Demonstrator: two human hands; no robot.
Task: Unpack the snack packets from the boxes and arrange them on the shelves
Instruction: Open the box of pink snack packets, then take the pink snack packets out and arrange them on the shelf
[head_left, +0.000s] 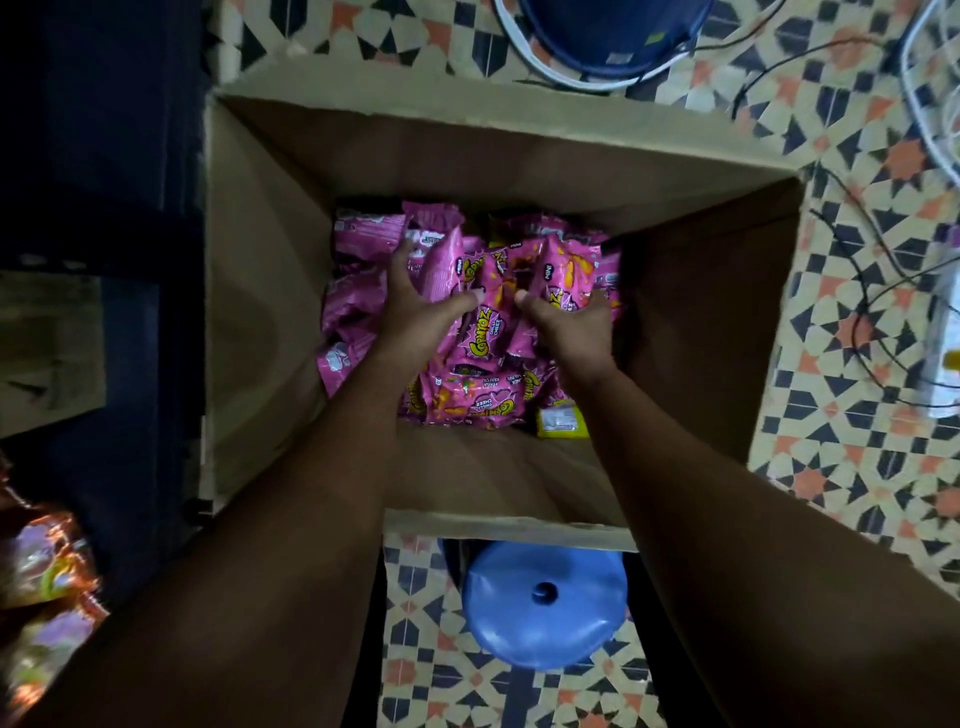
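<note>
A: Logging item one: pink snack packets (485, 332), heaped at the bottom of the open cardboard box (260, 291), directly under and between both grips.

B: Grip state?

A: Left hand (415, 306) has fingers spread over the packets on its side, thumb reaching in toward the middle. Right hand (576, 325) mirrors it, thumb pointing back at the left thumb, fingers curling down the far side of the bundle. Between them the two grips bracket several packets; neither looks fully clamped yet.

B: Handling notes?

A: Judged light, puffed with air, glossy film, so likely slippery and easily crushed. Best taken as a bundle, palms pressing in from either side, or singly by the crimped end seams, not squeezed across the belly.

B: Appearance?

A: Bright pink wrappers, yellow cartoon lettering, orange splashes, lying at mixed angles. One yellow packet (563, 423) sits nearer the person than the right grip, at the heap's edge.

B: Surroundings?

A: Patterned tile floor (857, 415) around the box; blue stool (543, 603) below the wrists.
</note>
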